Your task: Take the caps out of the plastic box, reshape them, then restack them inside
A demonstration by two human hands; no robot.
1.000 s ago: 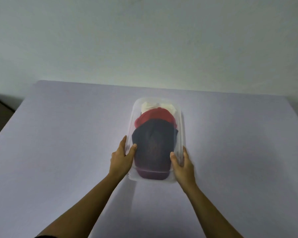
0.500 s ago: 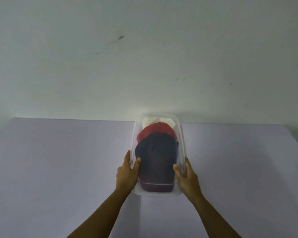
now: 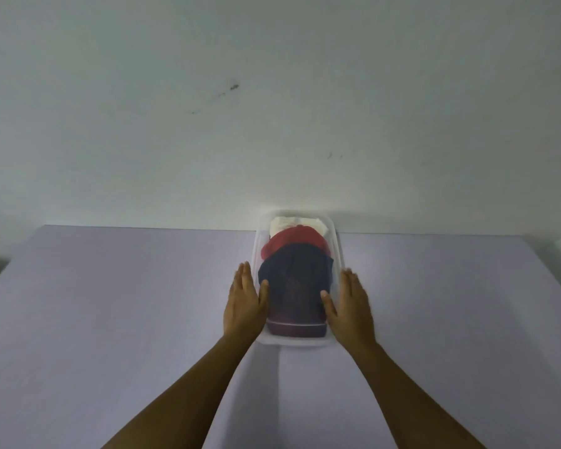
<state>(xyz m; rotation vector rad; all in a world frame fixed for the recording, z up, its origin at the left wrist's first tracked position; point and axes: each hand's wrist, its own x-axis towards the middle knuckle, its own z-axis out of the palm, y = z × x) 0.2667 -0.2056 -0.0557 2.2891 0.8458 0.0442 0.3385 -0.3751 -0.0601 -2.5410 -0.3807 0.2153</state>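
Observation:
A clear plastic box (image 3: 338, 251) stands lengthwise at the far middle of the table, its far end against the wall. Inside lie stacked caps: a dark navy cap (image 3: 294, 277) in front, a red cap (image 3: 297, 237) behind it, a white cap (image 3: 297, 222) at the back, and a maroon brim (image 3: 295, 328) at the near end. My left hand (image 3: 243, 303) lies flat along the box's left side with straight fingers, thumb over the rim. My right hand (image 3: 350, 306) mirrors it on the right side, thumb over the rim.
The lilac table (image 3: 110, 319) stretches wide on both sides of the box. A pale wall (image 3: 272, 108) rises directly behind the table's far edge. A dark gap shows past the table's left edge.
The box has slid away from me to the wall. My fingers, wrapped round its near sides before, have straightened and now lie flat beside it. The camera has tilted up.

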